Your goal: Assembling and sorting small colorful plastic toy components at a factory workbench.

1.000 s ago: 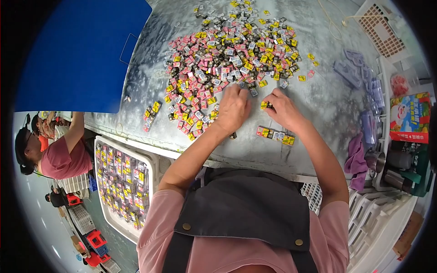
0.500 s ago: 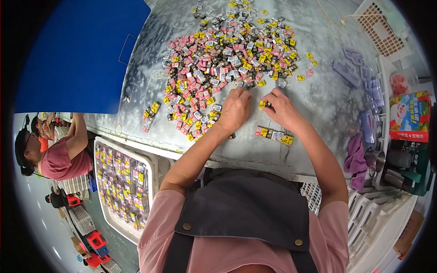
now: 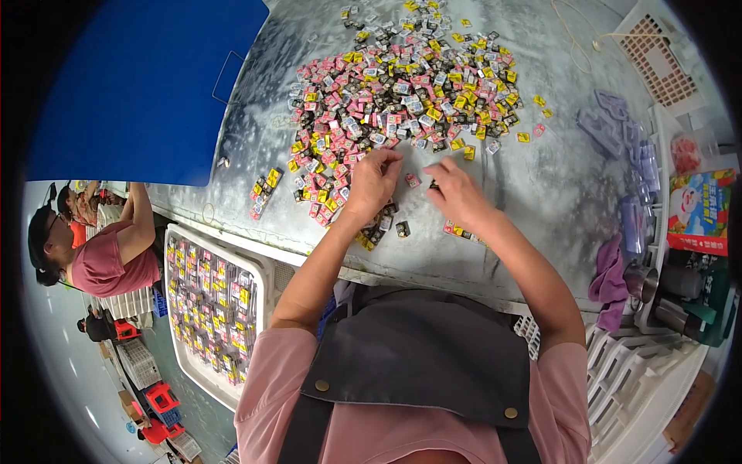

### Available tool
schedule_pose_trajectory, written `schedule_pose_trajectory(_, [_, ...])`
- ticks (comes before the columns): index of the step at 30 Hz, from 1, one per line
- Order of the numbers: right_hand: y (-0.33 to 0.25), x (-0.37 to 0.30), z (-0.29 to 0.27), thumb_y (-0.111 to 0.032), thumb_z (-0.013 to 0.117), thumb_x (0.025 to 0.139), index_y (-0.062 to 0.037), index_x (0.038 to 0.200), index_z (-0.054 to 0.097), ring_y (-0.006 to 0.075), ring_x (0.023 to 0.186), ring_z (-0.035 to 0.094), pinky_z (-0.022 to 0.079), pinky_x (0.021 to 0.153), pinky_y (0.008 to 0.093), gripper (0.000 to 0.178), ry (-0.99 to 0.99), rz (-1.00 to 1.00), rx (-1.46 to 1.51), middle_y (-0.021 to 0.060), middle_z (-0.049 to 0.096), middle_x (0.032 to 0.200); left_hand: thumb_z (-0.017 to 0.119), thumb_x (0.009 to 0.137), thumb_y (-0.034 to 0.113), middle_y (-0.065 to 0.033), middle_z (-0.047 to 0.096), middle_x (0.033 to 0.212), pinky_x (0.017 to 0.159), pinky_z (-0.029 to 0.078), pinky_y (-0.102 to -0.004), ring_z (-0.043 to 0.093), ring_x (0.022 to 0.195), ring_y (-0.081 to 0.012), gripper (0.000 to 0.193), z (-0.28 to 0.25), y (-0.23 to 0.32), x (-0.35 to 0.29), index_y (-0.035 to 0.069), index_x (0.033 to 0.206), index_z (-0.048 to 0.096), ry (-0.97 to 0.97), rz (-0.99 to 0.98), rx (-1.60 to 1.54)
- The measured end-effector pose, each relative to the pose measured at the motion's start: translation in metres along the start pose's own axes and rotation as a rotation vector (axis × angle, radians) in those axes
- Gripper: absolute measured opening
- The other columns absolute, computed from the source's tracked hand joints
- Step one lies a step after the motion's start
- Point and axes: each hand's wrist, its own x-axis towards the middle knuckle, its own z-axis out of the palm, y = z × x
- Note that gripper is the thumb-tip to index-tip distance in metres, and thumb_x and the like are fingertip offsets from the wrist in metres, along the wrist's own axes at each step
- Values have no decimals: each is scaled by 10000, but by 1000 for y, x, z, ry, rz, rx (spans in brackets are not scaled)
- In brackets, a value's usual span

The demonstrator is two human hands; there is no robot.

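Note:
A wide heap of small flat packets (image 3: pixel 402 100) in pink, black, yellow and white lies on the table before me. My left hand (image 3: pixel 375 185) is over the heap's near edge with thumb and fingers pinched; whatever may be between them cannot be made out. My right hand (image 3: pixel 460 193) is closed on a small dark packet (image 3: pixel 434 185), mostly hidden by the fingers. Between the hands lies a loose pink packet (image 3: pixel 413 180). A black packet (image 3: pixel 402 229) sits nearer me. Below my right wrist, a short row of packets (image 3: pixel 461 231) is partly covered.
A separate short row of packets (image 3: pixel 266 192) lies to the left. Beyond the table edge stands a white tray (image 3: pixel 258 325) of packed pieces, with a co-worker (image 3: pixel 116 251) near it. A blue panel (image 3: pixel 147 93) blocks the far left. A purple cloth (image 3: pixel 608 284) lies at right.
My left hand has moved left and a little nearer me. My right hand has come nearer, now partly covering the row of packets. The view has shifted slightly.

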Motion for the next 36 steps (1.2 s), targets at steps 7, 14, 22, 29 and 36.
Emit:
schedule_pose_trajectory(7, [-7,20,13,-65,674,862,-38,1266,562,365,1054,597,501,894,447,420,-108,-45,-55,158,505,1176,633,839,24,-206,681,919,705,535,-360,679,778,-293,194,-8,14,-12,-33,1014,696,-54,48,108])
schedule_pose_trajectory(14, [3,16,3,-59,684,848,-15,1192,597,380,1032,595,503,868,457,358,-58,-27,-77,166,520,1129,672,835,46,-130,648,879,655,519,-314,631,709,-177,292,-4,7,-12,-13,1121,678,-91,46,179])
schedule_pose_trajectory(22, [13,-13,-4,-42,686,837,-2,1108,620,386,962,610,507,831,457,282,77,1,-48,168,544,1084,641,844,57,-221,650,953,767,528,-433,656,828,-362,231,30,17,28,-35,1053,672,57,236,184])
schedule_pose_trajectory(29, [39,-22,-18,-30,702,832,8,1050,630,365,857,636,521,758,422,232,274,41,36,169,568,1010,596,862,27,-227,630,964,774,515,-480,635,817,-419,199,43,20,20,-17,1046,657,34,242,350])
schedule_pose_trajectory(36, [40,-14,-22,-8,695,826,6,1062,621,380,908,615,513,785,433,247,254,48,-20,169,561,1014,616,860,37,-213,619,914,716,516,-442,638,758,-369,266,49,35,-13,-22,1119,621,-152,244,203])
